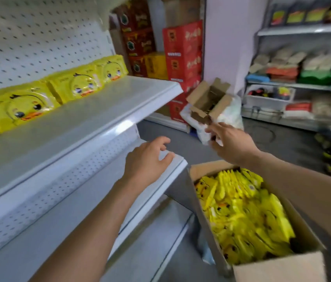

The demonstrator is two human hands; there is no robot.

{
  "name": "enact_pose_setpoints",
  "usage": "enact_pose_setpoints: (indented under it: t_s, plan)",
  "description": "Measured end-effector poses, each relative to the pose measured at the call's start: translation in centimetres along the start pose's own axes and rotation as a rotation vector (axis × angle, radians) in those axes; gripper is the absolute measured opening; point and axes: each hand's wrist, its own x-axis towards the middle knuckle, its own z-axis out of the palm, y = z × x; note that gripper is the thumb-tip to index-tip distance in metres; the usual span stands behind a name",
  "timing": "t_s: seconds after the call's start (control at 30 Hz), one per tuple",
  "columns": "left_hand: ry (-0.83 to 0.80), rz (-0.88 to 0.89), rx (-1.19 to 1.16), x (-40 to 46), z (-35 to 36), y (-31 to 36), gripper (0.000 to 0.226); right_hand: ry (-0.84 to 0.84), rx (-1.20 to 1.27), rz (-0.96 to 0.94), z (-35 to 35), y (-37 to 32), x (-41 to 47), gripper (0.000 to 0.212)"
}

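carton (278, 268) of duck packs (246, 216) beside shelf (150, 200); small box (209, 99) beyond.

Near right, open brown cardboard carton (278, 267): near corner cut by the bottom edge. The yellow duck-face packets (248, 216) inside are smeared, count unclear. Motion blur on the right hand (229, 143); its fingertips (209, 130) overlap a crumpled white plastic bag (231, 117), contact unreadable. Far, small open brown box (207, 98): dark contents unidentifiable. Far right, stacked shelf goods (302, 68) are blurred, labels illegible.
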Motion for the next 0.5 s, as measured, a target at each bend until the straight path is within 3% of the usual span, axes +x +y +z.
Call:
enact_pose_setpoints:
  t_s: [0.27,0.5]
  plan:
    - [-0.401,-0.091,-0.202,1.8,15.7,6.9,0.035,-0.391,0.008,0.250,4.9,15.7,-7.1,0.027]
    - [-0.640,-0.278,-0.346,2.0,30.9,8.8,0.037,-0.718,0.002,0.305,12.6,26.8,-9.8,0.024]
